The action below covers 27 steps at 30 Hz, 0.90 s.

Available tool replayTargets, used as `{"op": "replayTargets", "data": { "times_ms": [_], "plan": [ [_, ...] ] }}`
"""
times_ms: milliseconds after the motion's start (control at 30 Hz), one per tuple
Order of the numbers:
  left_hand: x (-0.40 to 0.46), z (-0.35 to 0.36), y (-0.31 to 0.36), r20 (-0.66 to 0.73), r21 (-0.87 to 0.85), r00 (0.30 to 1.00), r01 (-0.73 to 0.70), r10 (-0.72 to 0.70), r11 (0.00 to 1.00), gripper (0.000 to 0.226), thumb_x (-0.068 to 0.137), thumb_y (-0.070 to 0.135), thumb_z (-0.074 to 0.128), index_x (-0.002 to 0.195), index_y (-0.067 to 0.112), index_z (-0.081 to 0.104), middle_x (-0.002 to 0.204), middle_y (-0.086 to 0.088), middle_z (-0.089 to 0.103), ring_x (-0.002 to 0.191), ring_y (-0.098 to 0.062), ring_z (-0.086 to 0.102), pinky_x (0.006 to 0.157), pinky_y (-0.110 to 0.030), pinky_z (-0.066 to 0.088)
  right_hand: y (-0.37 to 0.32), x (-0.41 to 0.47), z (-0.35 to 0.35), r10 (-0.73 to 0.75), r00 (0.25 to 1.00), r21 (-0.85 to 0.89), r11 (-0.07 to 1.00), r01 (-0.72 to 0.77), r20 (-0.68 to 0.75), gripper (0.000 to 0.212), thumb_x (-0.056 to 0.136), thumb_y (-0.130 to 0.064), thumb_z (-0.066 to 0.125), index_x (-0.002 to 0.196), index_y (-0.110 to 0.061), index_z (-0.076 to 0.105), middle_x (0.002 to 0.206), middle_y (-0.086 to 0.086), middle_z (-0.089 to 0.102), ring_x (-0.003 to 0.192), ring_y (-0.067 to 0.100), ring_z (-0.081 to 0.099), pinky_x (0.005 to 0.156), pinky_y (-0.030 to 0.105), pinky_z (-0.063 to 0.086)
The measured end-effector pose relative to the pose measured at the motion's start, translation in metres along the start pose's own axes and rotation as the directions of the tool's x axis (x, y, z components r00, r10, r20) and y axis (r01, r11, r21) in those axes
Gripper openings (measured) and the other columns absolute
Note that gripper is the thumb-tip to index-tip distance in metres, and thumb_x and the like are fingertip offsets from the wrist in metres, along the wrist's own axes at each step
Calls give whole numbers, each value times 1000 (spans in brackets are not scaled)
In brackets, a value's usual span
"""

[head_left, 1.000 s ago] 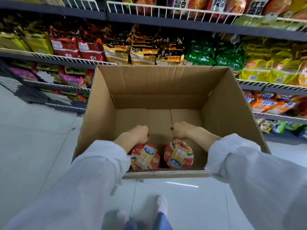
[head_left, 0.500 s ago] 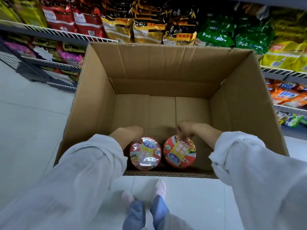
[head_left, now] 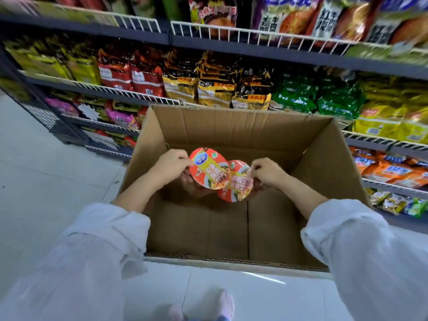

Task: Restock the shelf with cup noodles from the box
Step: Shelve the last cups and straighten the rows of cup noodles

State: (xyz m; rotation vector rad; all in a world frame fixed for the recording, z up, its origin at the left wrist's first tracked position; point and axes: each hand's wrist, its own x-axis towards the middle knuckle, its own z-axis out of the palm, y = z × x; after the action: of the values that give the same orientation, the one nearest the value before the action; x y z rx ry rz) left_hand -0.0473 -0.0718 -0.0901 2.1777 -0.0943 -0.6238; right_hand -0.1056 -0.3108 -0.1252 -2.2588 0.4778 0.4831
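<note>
An open cardboard box (head_left: 319,172) stands on the floor before the shelves. My left hand (head_left: 171,166) grips a red cup noodle (head_left: 208,169) by its rim, lid tilted toward me. My right hand (head_left: 266,171) grips a second red cup noodle (head_left: 238,184), which sits partly behind and below the first. Both cups hang in the air above the box floor, their lids overlapping. The box bottom under them shows bare cardboard.
Wire-fronted shelves (head_left: 243,35) full of noodle bags run behind the box: red, black-and-gold, green and yellow packs (head_left: 215,89). White tiled floor (head_left: 46,181) lies to the left. My shoe (head_left: 222,302) shows below the box's near edge.
Both hands have lifted the two cup noodles off the near corner of the box floor, up and forward. The camera has tilted up, showing more shelves.
</note>
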Motion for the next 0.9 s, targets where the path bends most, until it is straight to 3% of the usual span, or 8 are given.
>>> {"op": "replayTargets", "data": {
  "times_ms": [100,233,400,500,600,733,800,900],
  "plan": [
    [-20,-30,22,-157,-333,987,-88,37,939,24,90,2,53,67,7,52,55,-11,58,38,-10,58,37,-15,40,-29,-11,-20,29,993,290,957,6,-118,23,84,-9,63,64,-11,52,66,10,53,56,23,50,49,27,37],
    [-47,-73,44,-282,-594,956,-244,85,766,28,91,-1,50,64,6,47,41,1,51,37,-12,55,36,-16,39,-74,-35,-44,-12,987,485,870,90,-161,17,90,-12,58,73,-10,55,90,13,63,85,27,61,70,37,50],
    [-74,-123,62,-348,-425,894,-418,282,803,29,94,1,48,66,7,42,51,-2,44,39,-13,54,34,-18,37,-131,-52,-45,-107,969,558,801,217,-224,15,95,-11,50,82,-5,49,87,9,65,82,21,65,58,31,53],
    [-78,-150,66,-347,-247,835,-521,428,817,25,94,2,48,71,6,43,57,-7,46,39,-13,57,36,-17,40,-165,-50,-34,-97,959,552,801,233,-265,17,95,-12,52,79,-6,50,89,12,65,84,25,65,67,37,56],
    [-73,-182,63,-343,-195,790,-589,509,784,26,94,2,49,69,5,45,51,-4,49,41,-16,57,38,-19,42,-197,-47,-19,-68,942,549,798,249,-328,17,93,-13,54,78,-6,54,88,16,66,80,30,58,70,42,47],
    [-63,-232,55,-353,-335,792,-604,498,723,30,94,4,49,65,8,42,48,0,44,40,-15,56,42,-21,41,-248,-50,5,-48,914,557,780,286,-403,21,93,-6,53,72,-7,53,77,13,62,72,27,62,72,45,54],
    [-59,-256,49,-328,-441,822,-569,465,694,32,94,4,48,63,9,39,53,-2,39,38,-12,54,40,-17,39,-276,-49,19,-58,922,629,714,306,-382,24,91,0,52,68,-5,51,69,13,58,61,24,57,63,41,53],
    [-52,-289,33,-312,-565,857,-514,410,645,33,94,5,47,62,8,42,55,-3,37,37,-9,52,39,-15,37,-320,-45,42,-103,947,712,635,299,-306,24,92,-1,51,68,-6,49,67,11,55,61,23,56,68,44,55]
  ]
}}
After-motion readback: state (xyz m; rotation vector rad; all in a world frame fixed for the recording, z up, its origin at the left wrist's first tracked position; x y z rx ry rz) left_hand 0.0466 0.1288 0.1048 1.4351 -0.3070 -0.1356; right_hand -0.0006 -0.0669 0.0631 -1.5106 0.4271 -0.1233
